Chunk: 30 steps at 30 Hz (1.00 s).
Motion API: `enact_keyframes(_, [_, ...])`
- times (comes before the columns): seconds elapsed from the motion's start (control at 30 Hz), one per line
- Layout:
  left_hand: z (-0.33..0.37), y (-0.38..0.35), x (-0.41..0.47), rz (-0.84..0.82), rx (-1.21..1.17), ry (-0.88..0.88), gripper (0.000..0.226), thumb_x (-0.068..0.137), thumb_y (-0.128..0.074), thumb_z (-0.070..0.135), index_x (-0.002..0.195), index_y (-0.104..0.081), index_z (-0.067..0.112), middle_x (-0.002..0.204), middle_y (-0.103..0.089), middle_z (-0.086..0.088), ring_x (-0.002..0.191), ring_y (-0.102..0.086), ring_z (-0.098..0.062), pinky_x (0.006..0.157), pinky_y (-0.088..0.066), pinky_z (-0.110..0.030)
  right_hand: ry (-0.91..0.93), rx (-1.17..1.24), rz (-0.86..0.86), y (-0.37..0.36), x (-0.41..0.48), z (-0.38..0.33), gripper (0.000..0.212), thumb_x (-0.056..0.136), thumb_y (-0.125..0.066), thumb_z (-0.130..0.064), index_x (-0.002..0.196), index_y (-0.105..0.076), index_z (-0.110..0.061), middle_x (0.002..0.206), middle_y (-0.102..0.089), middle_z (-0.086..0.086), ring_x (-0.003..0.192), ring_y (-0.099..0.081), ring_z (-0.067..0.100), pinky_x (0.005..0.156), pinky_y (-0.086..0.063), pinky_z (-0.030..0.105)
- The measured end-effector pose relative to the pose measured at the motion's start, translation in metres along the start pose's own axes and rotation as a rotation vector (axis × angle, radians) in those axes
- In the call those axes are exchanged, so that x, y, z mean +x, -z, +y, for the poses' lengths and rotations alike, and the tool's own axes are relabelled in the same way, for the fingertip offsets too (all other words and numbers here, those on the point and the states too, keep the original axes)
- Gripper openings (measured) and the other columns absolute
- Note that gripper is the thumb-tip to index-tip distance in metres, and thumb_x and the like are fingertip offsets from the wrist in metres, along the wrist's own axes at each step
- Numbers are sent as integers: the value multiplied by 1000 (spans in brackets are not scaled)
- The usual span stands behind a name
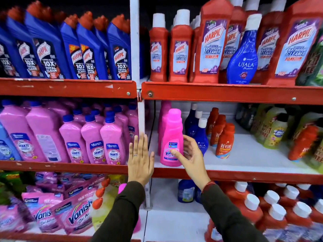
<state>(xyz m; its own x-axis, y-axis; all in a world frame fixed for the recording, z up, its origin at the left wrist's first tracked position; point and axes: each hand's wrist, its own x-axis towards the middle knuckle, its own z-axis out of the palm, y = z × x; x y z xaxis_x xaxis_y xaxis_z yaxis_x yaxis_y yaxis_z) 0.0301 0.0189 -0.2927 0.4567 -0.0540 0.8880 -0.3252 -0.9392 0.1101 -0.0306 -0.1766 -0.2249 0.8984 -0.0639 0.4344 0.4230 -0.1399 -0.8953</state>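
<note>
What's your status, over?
Left hand open, flat by the post. Right hand cups pink bottle, thumb on its front; grip unclear. Blue bottles close beside it.
</note>
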Motion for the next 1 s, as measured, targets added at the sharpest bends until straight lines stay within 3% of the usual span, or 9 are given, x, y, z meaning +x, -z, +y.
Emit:
enact_keyframes(0.27, [-8, -31, -16, -80, 10, 13, 66, 112, -12, 37, 166, 9, 5, 174, 16, -13, 163, 10, -23, 132, 3, -39, -81, -28, -46, -8, 12, 31, 52, 87, -78, -20, 133, -52, -25, 130, -66, -6, 117, -66, 3, 97, -56, 22])
enact_keyframes(0.6, [-9, -34, -18, -64, 17, 4, 65, 112, -10, 36, 165, 10, 3, 174, 18, -14, 163, 12, -23, 132, 4, -39, -122, -18, -84, -14, 18, 42, 54, 89, -76, -20, 134, -47, -29, 124, -62, -17, 111, -63, -12, 85, -55, 12])
enact_keyframes(0.83, [-8, -33, -17, -61, 16, 7, 65, 112, -10, 36, 165, 10, 4, 174, 18, -13, 162, 12, -22, 132, 5, -39, -116, -23, -73, -13, 19, 49, 55, 88, -76, -22, 133, -48, -32, 122, -63, -18, 110, -63, -12, 84, -56, 12])
enact_keyframes(0.93, [-9, -33, -17, -71, 19, 4, 65, 112, -10, 36, 165, 10, 5, 174, 18, -14, 162, 12, -23, 132, 5, -39, -76, -58, -53, -14, 17, 50, 58, 86, -78, -29, 137, -51, -28, 128, -65, -12, 117, -64, -3, 95, -57, 20])
enact_keyframes(1.0, [-9, -32, -17, -75, 15, 3, 66, 112, -11, 36, 165, 11, 5, 174, 19, -14, 162, 12, -23, 132, 5, -39, -31, -134, -7, -13, 15, 50, 59, 85, -77, -38, 137, -52, -28, 134, -62, -9, 122, -61, 3, 96, -55, 17])
